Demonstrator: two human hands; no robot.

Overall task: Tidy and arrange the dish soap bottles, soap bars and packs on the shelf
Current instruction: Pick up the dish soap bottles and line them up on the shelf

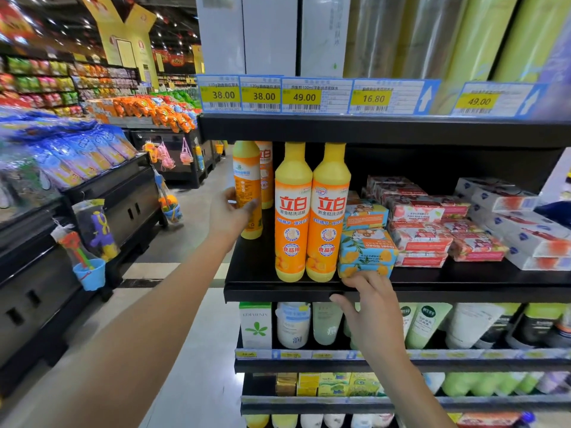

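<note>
At centre-left of the frame, the left hand (230, 213) grips a tall orange-and-yellow plastic dish soap bottle (246, 180) at the black metal shelf's (278, 293) open end, where a loosened hold could drop it, while the right hand's (372, 310) extended fingertips (360, 282) touch stacked blue-and-yellow boxed soap bars (366, 251).
</note>
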